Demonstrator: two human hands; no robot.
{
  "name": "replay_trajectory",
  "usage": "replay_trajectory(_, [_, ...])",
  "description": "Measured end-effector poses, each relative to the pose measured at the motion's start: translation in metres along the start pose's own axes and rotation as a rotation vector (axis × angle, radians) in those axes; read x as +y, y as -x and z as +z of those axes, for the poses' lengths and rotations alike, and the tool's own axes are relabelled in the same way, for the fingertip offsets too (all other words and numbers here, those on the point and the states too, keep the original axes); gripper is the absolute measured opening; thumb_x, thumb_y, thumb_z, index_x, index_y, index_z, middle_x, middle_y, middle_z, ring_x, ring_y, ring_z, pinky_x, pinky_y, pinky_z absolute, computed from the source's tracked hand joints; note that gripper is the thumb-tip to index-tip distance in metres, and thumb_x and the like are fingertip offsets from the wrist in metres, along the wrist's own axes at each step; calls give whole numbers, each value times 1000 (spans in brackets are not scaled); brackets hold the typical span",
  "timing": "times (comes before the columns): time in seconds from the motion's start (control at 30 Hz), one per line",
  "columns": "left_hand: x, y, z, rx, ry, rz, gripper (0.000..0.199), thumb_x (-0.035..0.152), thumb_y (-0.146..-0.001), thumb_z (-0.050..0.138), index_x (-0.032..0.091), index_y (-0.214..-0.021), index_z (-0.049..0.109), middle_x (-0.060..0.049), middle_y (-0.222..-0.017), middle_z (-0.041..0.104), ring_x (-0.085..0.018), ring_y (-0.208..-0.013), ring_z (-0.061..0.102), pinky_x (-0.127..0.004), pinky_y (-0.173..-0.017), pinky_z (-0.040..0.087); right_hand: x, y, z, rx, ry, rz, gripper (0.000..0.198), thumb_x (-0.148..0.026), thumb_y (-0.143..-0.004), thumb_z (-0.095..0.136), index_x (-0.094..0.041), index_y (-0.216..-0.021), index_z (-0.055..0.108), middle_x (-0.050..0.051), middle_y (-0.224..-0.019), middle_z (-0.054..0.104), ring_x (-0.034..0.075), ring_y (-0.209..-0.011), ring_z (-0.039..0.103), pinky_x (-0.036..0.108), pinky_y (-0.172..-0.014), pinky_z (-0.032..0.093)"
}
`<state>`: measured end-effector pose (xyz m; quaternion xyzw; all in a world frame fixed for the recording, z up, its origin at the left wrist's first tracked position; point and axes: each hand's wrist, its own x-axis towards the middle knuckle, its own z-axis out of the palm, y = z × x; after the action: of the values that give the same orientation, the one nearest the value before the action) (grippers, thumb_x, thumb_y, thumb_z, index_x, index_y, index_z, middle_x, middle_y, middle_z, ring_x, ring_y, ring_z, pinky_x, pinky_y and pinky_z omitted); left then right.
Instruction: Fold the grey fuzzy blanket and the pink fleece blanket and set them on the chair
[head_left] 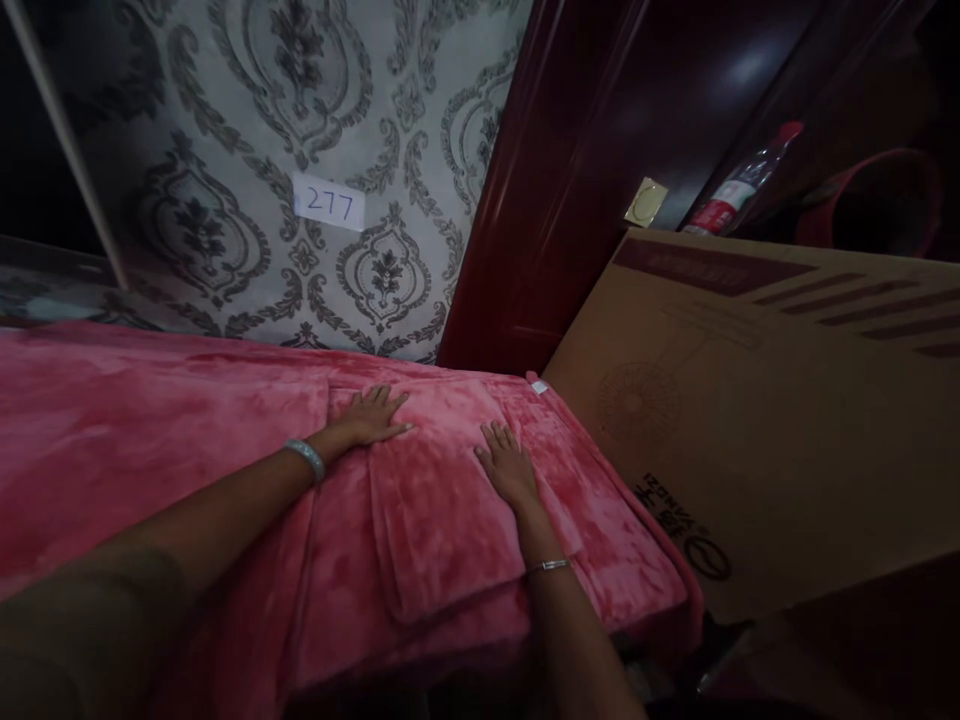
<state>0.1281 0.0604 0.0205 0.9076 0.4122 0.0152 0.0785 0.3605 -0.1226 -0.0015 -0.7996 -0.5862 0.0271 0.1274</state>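
Note:
A folded pink plush cloth (442, 520) lies on a larger pink plush blanket (187, 400) that covers the surface before me. My left hand (369, 415) rests flat at the folded cloth's upper left edge, fingers spread. On its right part lies my right hand (510, 465), palm down with the fingers stretched out. Neither hand grips anything. A pale bangle circles my left wrist, and a thin bracelet with a metal plate is on the right one.
A large cardboard box (750, 400) stands along the right side. Behind it are a bottle with a red cap (739, 185) and a red round-rimmed object (825, 215). Patterned wallpaper bearing a paper marked 277 (328, 203) and a dark red panel (540, 200) rise at the back.

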Motion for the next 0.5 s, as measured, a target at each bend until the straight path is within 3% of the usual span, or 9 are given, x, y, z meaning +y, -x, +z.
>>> replay_trajectory(0.13, [-2, -3, 7, -8, 8, 2, 90, 74, -88, 36, 24, -160, 17, -22, -167, 10, -42, -153, 8, -67, -117, 15, -27, 15, -19, -45, -14, 30, 57, -46, -105, 36, -20, -156, 34, 13, -165, 22, 30, -153, 14, 62, -119, 15])
replay_trajectory(0.23, [-2, -5, 7, -12, 17, 9, 91, 75, -87, 36, 24, -160, 17, -21, -167, 8, -42, -154, 7, -66, -117, 14, -65, 54, -20, 0, -28, -204, 65, -48, -100, 50, -27, -158, 29, 10, -167, 17, 33, -154, 8, 64, -119, 11])
replay_trajectory(0.33, [-1, -7, 8, -18, 37, 3, 93, 76, -86, 38, 23, -160, 17, -22, -167, 8, -42, -154, 6, -65, -118, 11, -96, 108, 0, -5, -88, -450, 76, -53, -90, 65, -36, -156, 31, 5, -166, 21, 36, -153, 8, 68, -118, 12])
replay_trajectory(0.43, [0, -9, 7, -36, 77, 1, 96, 77, -84, 42, 23, -160, 18, -22, -167, 10, -43, -153, 6, -68, -117, 9, -105, 147, 24, 44, -115, -412, 72, -48, -92, 63, -35, -156, 33, 4, -165, 26, 36, -153, 12, 68, -119, 14])
replay_trajectory(0.5, [-1, -8, 2, -49, 112, 6, 99, 76, -81, 47, 22, -160, 21, -22, -166, 13, -44, -153, 7, -68, -117, 10, -103, 156, 32, 63, -118, -393, 67, -47, -95, 58, -36, -156, 32, 2, -165, 25, 34, -153, 11, 66, -120, 15])
